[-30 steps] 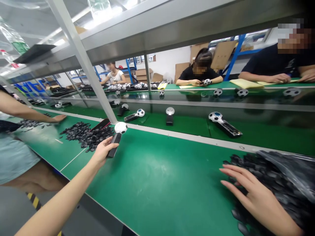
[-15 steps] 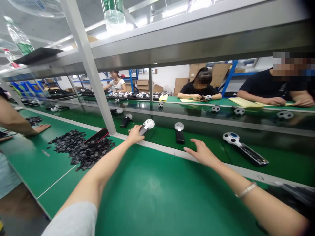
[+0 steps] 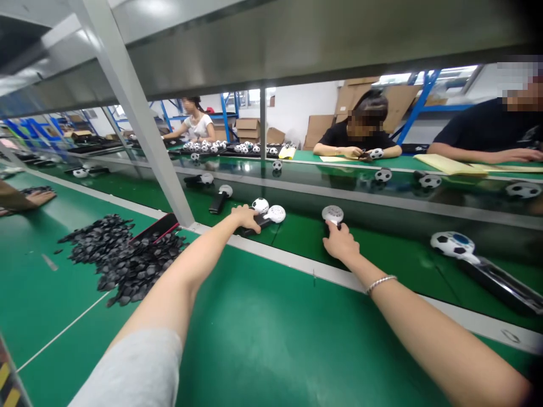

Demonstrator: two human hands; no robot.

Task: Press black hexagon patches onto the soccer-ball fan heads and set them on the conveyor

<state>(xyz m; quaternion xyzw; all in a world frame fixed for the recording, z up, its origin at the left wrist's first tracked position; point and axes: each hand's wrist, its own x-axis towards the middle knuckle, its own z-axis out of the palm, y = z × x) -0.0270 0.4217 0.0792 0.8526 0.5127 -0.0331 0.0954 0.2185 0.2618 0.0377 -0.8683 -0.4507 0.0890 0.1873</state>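
My left hand point(image 3: 246, 218) is closed around the dark handle of a handheld fan point(image 3: 276, 213) with a round white head, low over the green conveyor belt point(image 3: 292, 240). Right beside that head is a football-patterned head point(image 3: 260, 204); its handle is hidden by my fingers. My right hand point(image 3: 343, 242) grips the handle of another fan point(image 3: 333, 213), whose white head points away from me. Farther right, a football-headed fan with a black handle point(image 3: 500, 280) lies on the belt. A white-headed fan point(image 3: 220, 198) lies left of my left hand.
A pile of small black pieces point(image 3: 131, 265) lies on the green table point(image 3: 254, 339), with a red-edged dark flat object point(image 3: 155, 232) on it. A metal post point(image 3: 139, 118) rises left of my left arm. Co-workers sit across the belt; another person's hand point(image 3: 40, 198) rests far left.
My right hand has moved onto the white-headed fan's handle and closed on it. My left hand's fan now lies lower, beside a football-patterned head. The view has shifted.
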